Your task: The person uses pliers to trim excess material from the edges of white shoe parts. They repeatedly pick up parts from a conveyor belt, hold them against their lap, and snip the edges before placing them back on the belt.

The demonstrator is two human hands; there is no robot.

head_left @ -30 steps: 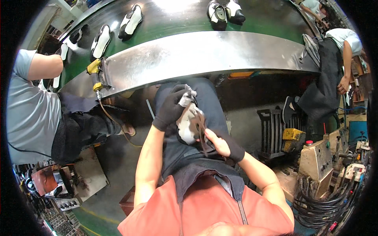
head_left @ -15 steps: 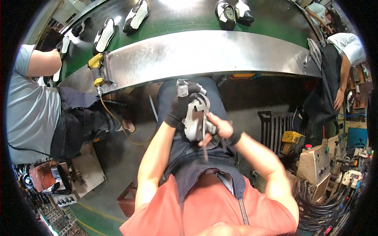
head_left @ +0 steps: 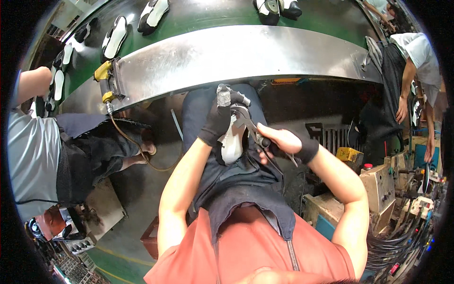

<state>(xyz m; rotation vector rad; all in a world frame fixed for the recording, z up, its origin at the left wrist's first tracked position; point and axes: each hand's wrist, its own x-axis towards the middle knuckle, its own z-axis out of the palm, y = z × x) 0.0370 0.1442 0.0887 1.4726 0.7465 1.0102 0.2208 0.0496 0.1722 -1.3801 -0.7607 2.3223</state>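
My left hand point(head_left: 218, 118), in a black glove with taped fingertips, grips a white and black shoe point(head_left: 232, 142) held over my lap. My right hand point(head_left: 279, 142), bare with a black wrist cover, holds metal pliers point(head_left: 253, 128) whose jaws meet the shoe's upper edge. Both hands sit just below the steel edge of the conveyor point(head_left: 236, 57). A dark apron point(head_left: 246, 184) covers my lap under the shoe.
Several shoes point(head_left: 153, 12) ride on the green belt point(head_left: 208, 16) beyond the steel edge. A seated person in a grey shirt point(head_left: 28, 156) is at my left, another person point(head_left: 416, 61) stands at the right. Machines and cables point(head_left: 392, 189) crowd the right side.
The shoe and both hands have risen slightly toward the conveyor edge. My right hand has shifted the pliers to the shoe's upper rim.
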